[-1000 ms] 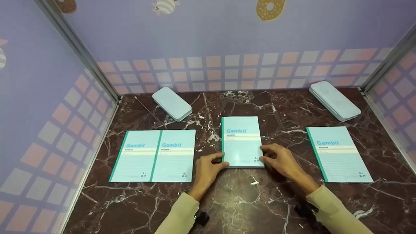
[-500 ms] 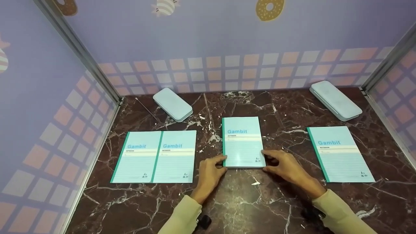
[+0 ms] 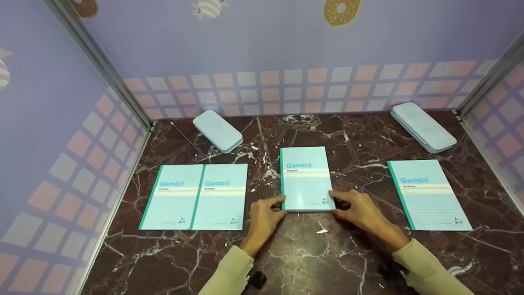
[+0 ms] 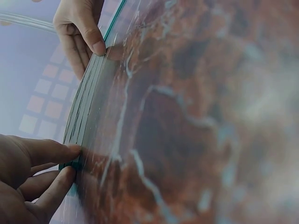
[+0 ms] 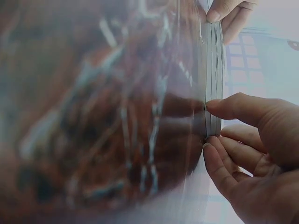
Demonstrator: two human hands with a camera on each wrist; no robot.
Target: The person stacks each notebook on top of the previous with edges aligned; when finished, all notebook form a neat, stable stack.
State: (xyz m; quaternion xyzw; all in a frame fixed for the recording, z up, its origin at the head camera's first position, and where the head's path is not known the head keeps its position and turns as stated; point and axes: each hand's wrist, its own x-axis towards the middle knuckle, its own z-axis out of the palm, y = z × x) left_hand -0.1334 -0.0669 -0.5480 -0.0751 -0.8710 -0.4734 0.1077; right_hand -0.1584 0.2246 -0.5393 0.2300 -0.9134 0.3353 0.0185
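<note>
A small stack of light-blue Gambit notebooks (image 3: 307, 180) with green spines lies in the middle of the table, page edges (image 4: 84, 112) layered in the left wrist view. My left hand (image 3: 263, 217) holds its near left corner, thumb at the front edge and fingers along the spine. At the near right corner, my right hand (image 3: 362, 211) has its thumb near the front edge and its fingers against the side. The right wrist view shows thumb and fingertips of the right hand (image 5: 261, 144) around the stack's corner (image 5: 213, 126).
Two notebooks (image 3: 172, 205) (image 3: 219, 205) lie side by side on the left, another notebook (image 3: 430, 196) on the right. Two pale cases (image 3: 217, 131) (image 3: 423, 127) lie toward the back wall. A thin stick (image 3: 184, 136) rests by the left case. Patterned panels (image 3: 286, 45) enclose the marble table (image 3: 303, 262).
Both hands have shifted slightly around the near corners, the right one sliding a little down and outward along the side. The stack stays practically in place.
</note>
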